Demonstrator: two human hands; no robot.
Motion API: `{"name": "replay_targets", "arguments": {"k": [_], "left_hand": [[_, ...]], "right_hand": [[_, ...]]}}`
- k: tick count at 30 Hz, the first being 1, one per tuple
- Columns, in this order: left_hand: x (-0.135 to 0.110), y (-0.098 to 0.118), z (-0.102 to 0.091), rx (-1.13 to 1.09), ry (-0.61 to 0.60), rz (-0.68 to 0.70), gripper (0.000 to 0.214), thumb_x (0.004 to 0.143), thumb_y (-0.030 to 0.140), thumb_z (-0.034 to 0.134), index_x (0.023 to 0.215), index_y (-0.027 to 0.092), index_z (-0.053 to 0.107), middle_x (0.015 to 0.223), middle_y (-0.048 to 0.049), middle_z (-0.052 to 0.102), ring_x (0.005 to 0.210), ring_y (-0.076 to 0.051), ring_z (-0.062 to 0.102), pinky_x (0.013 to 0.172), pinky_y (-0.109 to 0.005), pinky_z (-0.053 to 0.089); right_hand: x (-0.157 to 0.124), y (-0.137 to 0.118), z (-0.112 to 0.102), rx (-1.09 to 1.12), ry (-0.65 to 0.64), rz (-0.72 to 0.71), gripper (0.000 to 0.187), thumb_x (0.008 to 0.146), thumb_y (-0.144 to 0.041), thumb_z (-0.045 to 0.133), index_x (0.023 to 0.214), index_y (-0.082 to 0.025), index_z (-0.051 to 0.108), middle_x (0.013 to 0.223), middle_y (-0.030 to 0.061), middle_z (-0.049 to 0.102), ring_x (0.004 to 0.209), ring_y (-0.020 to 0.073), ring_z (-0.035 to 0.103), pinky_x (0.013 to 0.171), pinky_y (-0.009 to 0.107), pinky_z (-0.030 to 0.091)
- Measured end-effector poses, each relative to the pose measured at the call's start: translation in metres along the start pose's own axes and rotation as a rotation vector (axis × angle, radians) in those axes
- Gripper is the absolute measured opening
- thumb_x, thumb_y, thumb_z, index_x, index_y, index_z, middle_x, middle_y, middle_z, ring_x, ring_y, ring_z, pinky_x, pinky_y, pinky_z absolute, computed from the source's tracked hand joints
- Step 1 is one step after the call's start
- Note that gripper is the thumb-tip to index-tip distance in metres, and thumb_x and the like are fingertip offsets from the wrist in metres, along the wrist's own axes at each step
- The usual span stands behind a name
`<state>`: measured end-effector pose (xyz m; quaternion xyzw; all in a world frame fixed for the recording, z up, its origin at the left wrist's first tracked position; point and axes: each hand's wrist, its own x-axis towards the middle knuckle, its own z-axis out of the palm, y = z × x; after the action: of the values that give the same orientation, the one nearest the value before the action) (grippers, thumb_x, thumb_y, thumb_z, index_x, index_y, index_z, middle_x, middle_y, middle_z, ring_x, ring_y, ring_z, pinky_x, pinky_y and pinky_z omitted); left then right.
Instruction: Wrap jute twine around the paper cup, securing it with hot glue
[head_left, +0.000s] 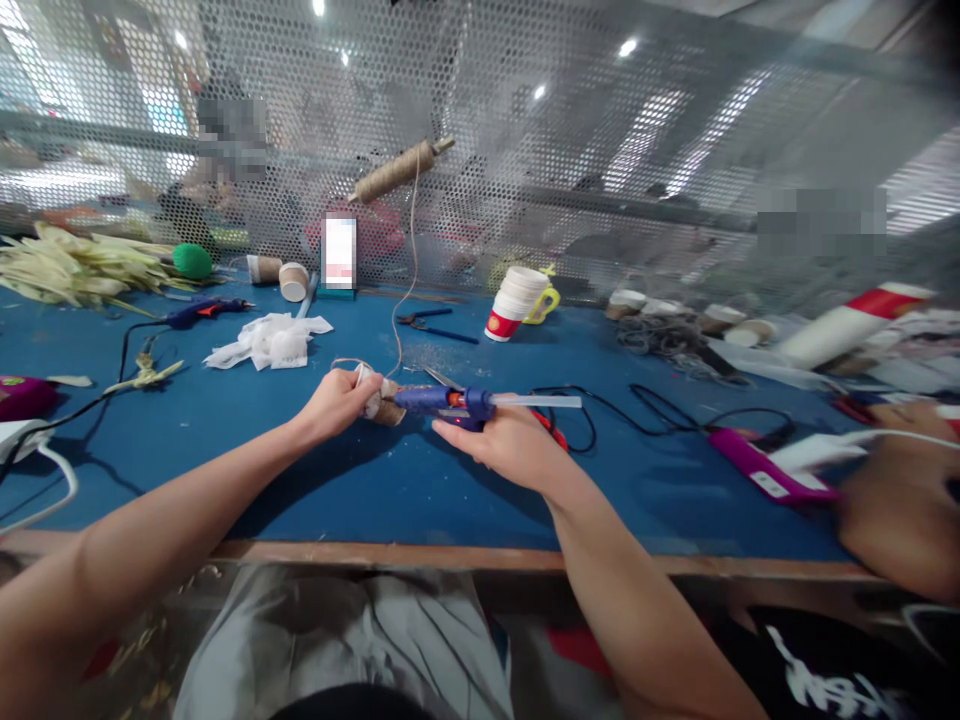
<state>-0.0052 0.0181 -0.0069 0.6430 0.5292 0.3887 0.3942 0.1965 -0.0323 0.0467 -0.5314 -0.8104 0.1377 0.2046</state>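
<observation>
My left hand [337, 405] is closed round a small paper cup [388, 408] partly wrapped in brown twine. In my right hand [510, 445] is a blue hot glue gun [450, 402], gripped by its handle, with a clear glue stick jutting from its back. The gun's nozzle points left and meets the cup, or nearly so; I cannot tell if they touch. A strand of twine [412, 245] runs down to the cup from a spool [394, 172] hung at the mesh. The fingers' far sides are hidden.
Pliers [439, 327] and stacked paper cups [517, 300] stand beyond my hands. White tissue [270, 342] and a second glue gun [202, 311] lie left. A phone [339, 255] stands at the mesh. Right are black cables, a purple power strip [772, 470] and another person's arm [900, 480].
</observation>
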Motion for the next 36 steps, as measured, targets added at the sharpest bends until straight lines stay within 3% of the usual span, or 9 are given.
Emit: {"name": "replay_targets", "arguments": {"k": [3, 10, 23, 30, 36], "left_hand": [[0.0003, 0.0002, -0.0002, -0.017, -0.008, 0.011, 0.033, 0.072, 0.038, 0.044, 0.057, 0.013, 0.059, 0.05, -0.0006, 0.056, 0.047, -0.011, 0.047, 0.046, -0.022, 0.034], [0.0017, -0.0024, 0.0005, -0.027, 0.0, 0.015, 0.032, 0.072, 0.038, 0.045, 0.057, 0.013, 0.059, 0.051, -0.0007, 0.057, 0.048, -0.011, 0.048, 0.046, -0.022, 0.035], [0.0017, -0.0053, 0.0012, -0.03, 0.003, 0.029, 0.032, 0.072, 0.039, 0.046, 0.056, 0.013, 0.057, 0.047, 0.0005, 0.051, 0.045, -0.009, 0.042, 0.045, -0.021, 0.031], [0.0001, -0.0041, 0.0011, 0.056, 0.013, 0.028, 0.038, 0.073, 0.045, 0.044, 0.05, 0.015, 0.051, 0.044, 0.0027, 0.041, 0.041, -0.008, 0.032, 0.041, -0.021, 0.023], [-0.004, 0.0021, 0.0009, 0.16, 0.026, 0.051, 0.041, 0.073, 0.047, 0.041, 0.043, 0.018, 0.036, 0.042, 0.0042, 0.029, 0.041, -0.007, 0.025, 0.041, -0.023, 0.019]], "right_hand": [[0.0003, 0.0006, 0.0008, -0.008, 0.005, -0.016, 0.021, 0.075, -0.037, 0.052, 0.076, -0.019, 0.061, 0.067, 0.0011, 0.063, 0.062, 0.015, 0.055, 0.055, 0.024, 0.037], [0.0002, -0.0007, -0.0001, 0.036, 0.033, 0.017, 0.019, 0.075, -0.035, 0.052, 0.072, -0.019, 0.061, 0.048, -0.0014, 0.054, 0.051, 0.0146, 0.051, 0.05, 0.025, 0.035], [0.0029, 0.002, -0.001, 0.071, 0.033, 0.036, 0.02, 0.075, -0.034, 0.053, 0.063, -0.019, 0.06, 0.042, -0.0015, 0.05, 0.046, 0.0142, 0.051, 0.05, 0.025, 0.038], [0.0056, 0.0045, -0.0016, 0.18, 0.019, 0.06, 0.023, 0.074, -0.035, 0.053, 0.06, -0.017, 0.057, 0.039, -0.0036, 0.048, 0.039, 0.0112, 0.048, 0.048, 0.024, 0.04], [0.0081, 0.0057, -0.0006, 0.223, 0.026, 0.075, 0.025, 0.074, -0.035, 0.053, 0.057, -0.017, 0.055, 0.038, -0.0034, 0.048, 0.036, 0.0102, 0.046, 0.044, 0.024, 0.04]]}}
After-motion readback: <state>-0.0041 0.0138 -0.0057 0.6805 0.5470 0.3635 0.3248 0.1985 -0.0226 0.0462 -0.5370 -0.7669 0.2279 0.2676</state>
